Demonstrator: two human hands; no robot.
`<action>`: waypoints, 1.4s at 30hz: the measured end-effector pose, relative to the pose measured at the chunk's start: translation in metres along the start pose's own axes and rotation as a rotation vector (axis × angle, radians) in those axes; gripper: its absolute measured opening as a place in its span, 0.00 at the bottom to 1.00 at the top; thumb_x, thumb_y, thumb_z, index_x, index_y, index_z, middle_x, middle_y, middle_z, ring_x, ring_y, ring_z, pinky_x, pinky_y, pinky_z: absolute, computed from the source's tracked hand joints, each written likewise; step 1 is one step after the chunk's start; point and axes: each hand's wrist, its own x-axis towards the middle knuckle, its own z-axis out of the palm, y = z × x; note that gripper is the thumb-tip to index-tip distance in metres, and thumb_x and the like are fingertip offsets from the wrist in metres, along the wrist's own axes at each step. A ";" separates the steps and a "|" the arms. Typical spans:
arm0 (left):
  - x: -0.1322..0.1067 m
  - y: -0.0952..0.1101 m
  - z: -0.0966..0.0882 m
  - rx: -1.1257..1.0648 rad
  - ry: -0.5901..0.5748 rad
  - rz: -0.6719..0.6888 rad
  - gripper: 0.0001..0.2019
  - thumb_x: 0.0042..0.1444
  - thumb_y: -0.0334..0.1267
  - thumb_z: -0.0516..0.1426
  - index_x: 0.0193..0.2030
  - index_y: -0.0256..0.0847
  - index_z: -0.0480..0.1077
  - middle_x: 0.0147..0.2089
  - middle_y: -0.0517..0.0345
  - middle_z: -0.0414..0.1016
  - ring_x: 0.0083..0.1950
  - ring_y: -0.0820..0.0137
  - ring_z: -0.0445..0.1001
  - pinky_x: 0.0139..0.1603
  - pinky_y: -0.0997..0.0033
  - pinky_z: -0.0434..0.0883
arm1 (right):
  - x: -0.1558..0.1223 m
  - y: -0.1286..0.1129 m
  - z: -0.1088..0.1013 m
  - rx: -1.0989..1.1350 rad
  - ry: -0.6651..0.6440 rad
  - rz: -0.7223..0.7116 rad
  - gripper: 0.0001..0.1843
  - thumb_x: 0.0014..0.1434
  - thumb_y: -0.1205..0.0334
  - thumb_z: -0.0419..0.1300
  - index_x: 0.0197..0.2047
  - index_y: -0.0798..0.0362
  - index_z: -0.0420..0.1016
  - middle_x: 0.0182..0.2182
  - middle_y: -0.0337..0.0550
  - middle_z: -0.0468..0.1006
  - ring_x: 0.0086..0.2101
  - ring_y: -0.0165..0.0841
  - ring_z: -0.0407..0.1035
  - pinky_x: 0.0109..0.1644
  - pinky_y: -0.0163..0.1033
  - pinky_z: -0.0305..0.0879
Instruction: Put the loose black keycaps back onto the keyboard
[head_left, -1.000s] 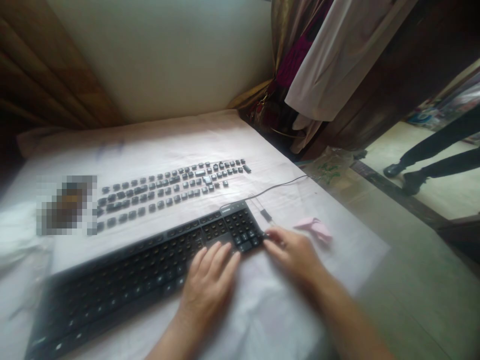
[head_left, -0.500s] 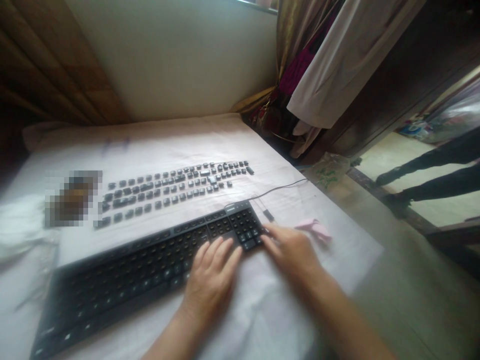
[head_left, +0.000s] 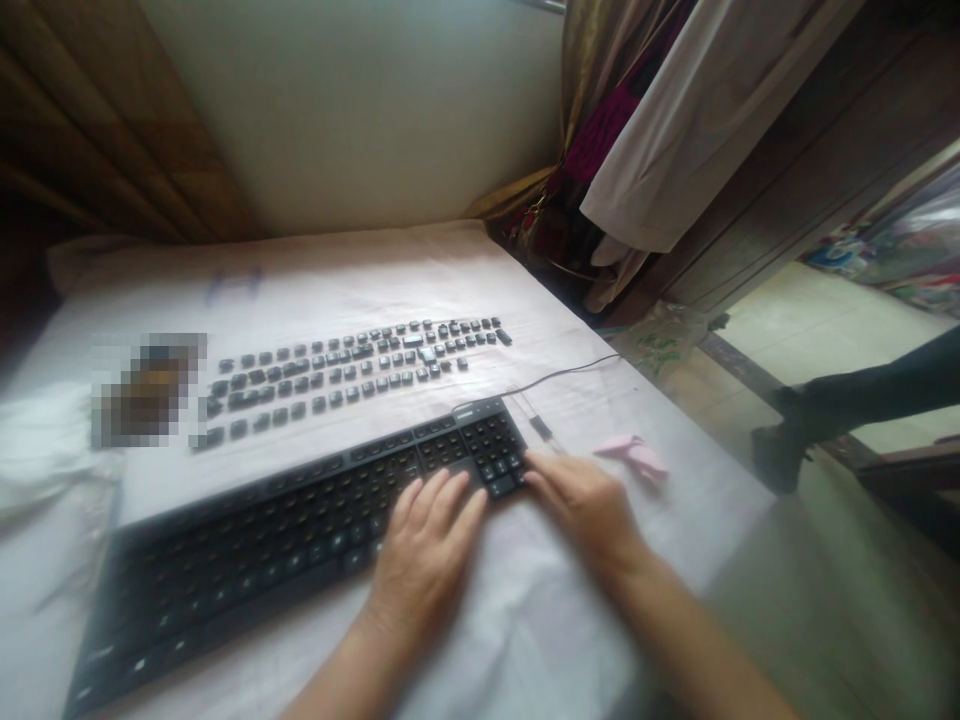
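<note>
A black keyboard (head_left: 300, 500) lies slanted on the white cloth, with many of its keycaps off and bare key sockets showing. My left hand (head_left: 427, 535) rests on its lower edge near the arrow-key area, fingers stretched and lying flat. At the keyboard's right end, my right hand (head_left: 589, 505) has its fingers bent together against the outer number-pad column; anything between their tips is hidden. Several keycaps still sit on the number pad (head_left: 501, 470). Just above my right hand lies a small black-handled wire tool (head_left: 540, 428). Loose keycaps (head_left: 337, 375) stand in rows behind the keyboard.
A pink cloth piece (head_left: 634, 455) lies right of my right hand. The keyboard's cable (head_left: 555, 375) runs off the table's right edge. At left are a blurred-out item (head_left: 150, 390) and a white bundle (head_left: 45, 450). A person's leg (head_left: 862, 390) shows beyond the table.
The person's legs beyond the table have shifted, with one leg now showing farther right. My hands stay at nearly the same places on the keyboard, and the view has moved slightly.
</note>
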 end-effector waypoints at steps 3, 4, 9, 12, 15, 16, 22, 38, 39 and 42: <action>0.000 0.000 -0.001 0.005 -0.014 -0.001 0.18 0.66 0.33 0.50 0.60 0.44 0.71 0.63 0.50 0.70 0.65 0.59 0.64 0.68 0.54 0.57 | -0.006 -0.003 0.003 -0.025 -0.012 0.035 0.17 0.70 0.60 0.52 0.50 0.52 0.80 0.40 0.48 0.84 0.37 0.35 0.78 0.42 0.36 0.72; 0.001 0.000 -0.002 0.008 -0.021 0.002 0.18 0.66 0.33 0.50 0.60 0.44 0.71 0.63 0.50 0.70 0.65 0.59 0.64 0.67 0.53 0.58 | -0.007 -0.004 0.004 -0.028 -0.023 0.056 0.17 0.70 0.60 0.51 0.51 0.52 0.80 0.40 0.48 0.84 0.37 0.36 0.78 0.42 0.36 0.72; 0.001 0.000 -0.003 0.017 -0.029 0.005 0.18 0.65 0.33 0.51 0.60 0.43 0.70 0.63 0.49 0.70 0.65 0.58 0.64 0.67 0.53 0.58 | -0.009 -0.007 0.004 0.054 -0.039 0.152 0.16 0.68 0.62 0.52 0.52 0.51 0.79 0.39 0.47 0.83 0.37 0.35 0.77 0.43 0.37 0.73; 0.002 0.000 -0.003 0.010 -0.033 0.005 0.18 0.65 0.33 0.51 0.60 0.43 0.70 0.63 0.49 0.70 0.65 0.58 0.64 0.67 0.53 0.58 | -0.007 -0.010 0.004 0.186 0.002 0.228 0.15 0.66 0.63 0.55 0.51 0.51 0.79 0.39 0.47 0.82 0.38 0.35 0.77 0.44 0.38 0.74; 0.002 0.000 -0.003 0.015 -0.042 0.013 0.19 0.66 0.33 0.50 0.61 0.43 0.70 0.63 0.49 0.70 0.65 0.57 0.64 0.67 0.53 0.58 | -0.005 -0.014 0.006 0.269 0.063 0.297 0.12 0.63 0.63 0.57 0.47 0.52 0.80 0.38 0.47 0.81 0.38 0.36 0.76 0.44 0.39 0.74; 0.002 0.000 -0.003 0.017 -0.044 0.016 0.19 0.66 0.33 0.50 0.61 0.43 0.70 0.63 0.49 0.70 0.65 0.57 0.64 0.67 0.52 0.58 | -0.005 -0.016 0.007 0.283 0.080 0.316 0.12 0.62 0.63 0.58 0.45 0.53 0.80 0.38 0.47 0.80 0.37 0.36 0.76 0.43 0.38 0.74; 0.002 -0.001 -0.001 0.024 -0.038 0.021 0.19 0.65 0.33 0.51 0.61 0.43 0.70 0.64 0.49 0.69 0.65 0.57 0.64 0.66 0.52 0.59 | 0.000 -0.020 0.005 0.280 0.066 0.418 0.14 0.59 0.64 0.58 0.48 0.50 0.79 0.32 0.41 0.78 0.28 0.31 0.72 0.36 0.36 0.72; 0.002 -0.001 -0.003 0.033 -0.048 0.013 0.19 0.64 0.32 0.52 0.60 0.43 0.70 0.63 0.48 0.70 0.65 0.57 0.65 0.66 0.52 0.60 | -0.008 -0.012 0.005 0.162 -0.023 0.290 0.18 0.67 0.59 0.52 0.54 0.50 0.78 0.40 0.47 0.79 0.37 0.34 0.76 0.41 0.36 0.73; 0.002 -0.001 -0.003 0.034 -0.049 0.011 0.19 0.64 0.32 0.52 0.60 0.43 0.70 0.63 0.48 0.70 0.65 0.57 0.65 0.66 0.52 0.60 | -0.008 -0.011 0.006 0.155 -0.012 0.272 0.18 0.67 0.60 0.51 0.54 0.50 0.79 0.40 0.47 0.78 0.37 0.34 0.76 0.41 0.36 0.73; 0.002 -0.001 -0.003 0.040 -0.053 0.011 0.19 0.64 0.32 0.53 0.60 0.43 0.70 0.63 0.48 0.70 0.65 0.56 0.65 0.65 0.52 0.61 | -0.007 -0.011 0.006 0.168 0.013 0.233 0.18 0.67 0.61 0.52 0.52 0.50 0.79 0.40 0.47 0.79 0.38 0.34 0.76 0.42 0.36 0.73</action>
